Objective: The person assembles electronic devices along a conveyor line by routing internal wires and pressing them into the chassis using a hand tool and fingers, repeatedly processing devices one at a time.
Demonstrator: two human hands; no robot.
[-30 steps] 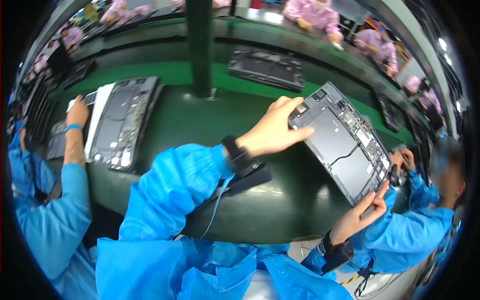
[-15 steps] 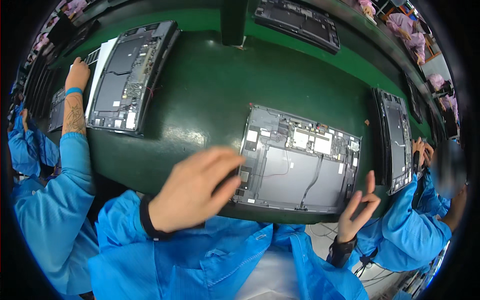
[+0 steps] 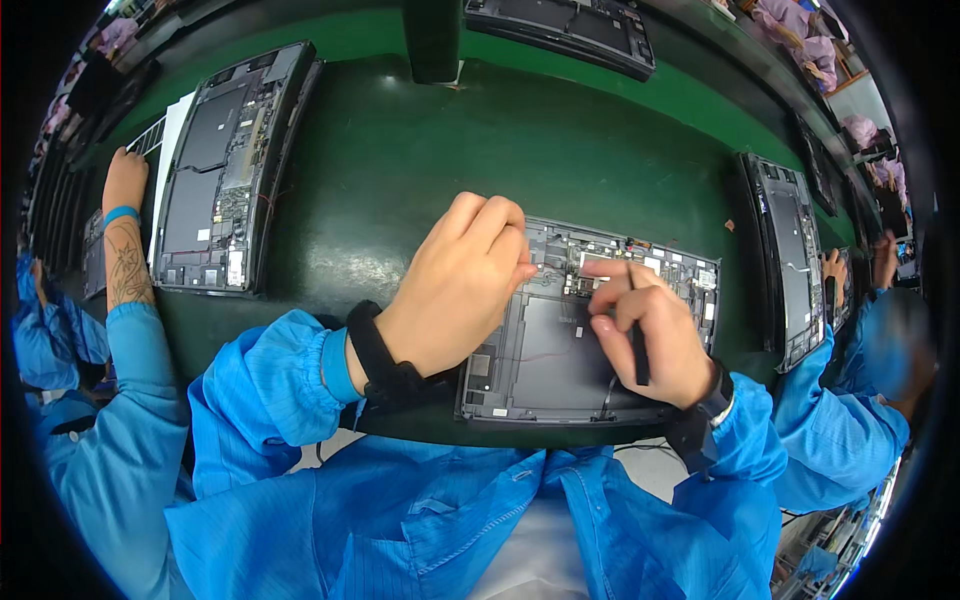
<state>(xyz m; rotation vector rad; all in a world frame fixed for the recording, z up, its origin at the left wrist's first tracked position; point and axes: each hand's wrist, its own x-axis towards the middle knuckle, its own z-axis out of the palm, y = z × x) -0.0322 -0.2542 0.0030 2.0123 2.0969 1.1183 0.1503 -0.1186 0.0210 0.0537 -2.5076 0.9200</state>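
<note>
In front of me lies an opened laptop base [image 3: 550, 370], its dark battery, circuit board and thin cables exposed. My left hand [image 3: 460, 275] is over its far left corner, fingers curled and closed; whatever they hold, if anything, is hidden. Above the circuit board, my right hand [image 3: 665, 340] has its fingers bent inward, the index finger reaching left over the board. A narrow dark shape shows among those fingers, too unclear to name. Black bands circle both my wrists.
On the left stands a stack of opened laptop bases [image 3: 205, 190], beside a co-worker's hand [image 3: 126, 180]. Another opened base [image 3: 785, 250] lies at the right near a second co-worker. A dark post [image 3: 432, 45] rises at the back, left of another laptop base [image 3: 570, 28].
My left hand has moved up and right to the laptop's far left corner, its fingers now closed. My right hand has come from beyond the near right corner in over the board, fingers curling.
</note>
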